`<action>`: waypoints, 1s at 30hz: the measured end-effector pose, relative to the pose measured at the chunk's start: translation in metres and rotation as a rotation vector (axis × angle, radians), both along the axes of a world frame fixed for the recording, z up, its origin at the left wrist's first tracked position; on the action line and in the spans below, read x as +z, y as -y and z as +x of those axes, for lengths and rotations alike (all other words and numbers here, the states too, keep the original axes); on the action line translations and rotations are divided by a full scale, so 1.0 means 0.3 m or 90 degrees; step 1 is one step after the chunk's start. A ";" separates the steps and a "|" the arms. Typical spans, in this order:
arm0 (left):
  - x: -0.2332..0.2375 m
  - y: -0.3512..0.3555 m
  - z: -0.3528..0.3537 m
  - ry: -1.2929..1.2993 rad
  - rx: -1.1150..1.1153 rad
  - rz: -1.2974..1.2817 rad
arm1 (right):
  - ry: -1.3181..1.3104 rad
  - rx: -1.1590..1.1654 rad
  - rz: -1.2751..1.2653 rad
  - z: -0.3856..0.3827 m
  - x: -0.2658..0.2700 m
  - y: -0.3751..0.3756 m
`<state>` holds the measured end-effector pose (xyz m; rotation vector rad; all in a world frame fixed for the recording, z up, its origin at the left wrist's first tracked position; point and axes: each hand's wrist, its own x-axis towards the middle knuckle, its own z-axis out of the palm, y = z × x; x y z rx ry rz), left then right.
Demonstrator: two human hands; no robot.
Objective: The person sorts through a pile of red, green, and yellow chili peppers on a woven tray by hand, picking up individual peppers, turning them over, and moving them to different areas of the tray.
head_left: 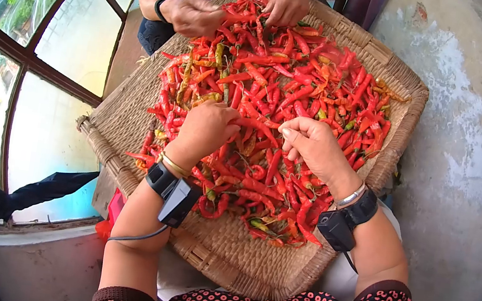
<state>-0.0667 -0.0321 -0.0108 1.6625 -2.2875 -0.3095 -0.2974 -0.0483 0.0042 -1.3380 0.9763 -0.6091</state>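
Over the middle of a heap of red chili peppers (260, 188), my left hand (206, 128) pinches one long red chili pepper (257, 127). That pepper points right, with its far end close to the fingertips of my right hand (317, 151). My right thumb and index finger are pressed together; whatever lies between them is too small to make out. The heap lies on a shallow woven tray (220, 250). Some peppers in it are yellowish or greenish, such as a wrinkled one (185, 80) at the left.
Across the tray, another person's two hands (192, 15) (289, 2) work at the far edge of the heap. A dark-framed window (30, 60) and a folded black umbrella (38, 192) are at the left. A worn plastered wall (464, 115) stands on the right.
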 end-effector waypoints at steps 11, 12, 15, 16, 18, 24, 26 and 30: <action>0.085 0.027 0.039 -0.584 0.179 0.305 | 0.045 -0.083 -0.024 -0.002 0.003 0.004; 0.068 0.031 0.040 -0.664 0.183 0.232 | 0.044 -0.081 -0.023 -0.001 0.006 0.002; 0.026 0.035 0.005 -0.707 0.160 0.055 | 0.040 -0.077 -0.017 0.000 0.007 0.001; 0.001 0.036 0.017 -0.603 0.157 0.053 | 0.039 -0.075 -0.013 0.000 0.007 0.002; -0.004 0.029 0.026 -0.363 0.099 0.018 | 0.033 -0.066 -0.018 0.001 -0.004 0.005; -0.032 0.015 0.005 0.058 0.018 -0.105 | 0.017 -0.033 -0.027 0.006 -0.008 -0.002; -0.045 0.018 0.017 0.031 -0.005 -0.108 | 0.000 -0.027 -0.028 0.006 -0.009 -0.004; 0.023 -0.013 -0.032 -0.007 -0.031 -0.097 | -0.016 0.006 -0.034 0.016 -0.041 -0.011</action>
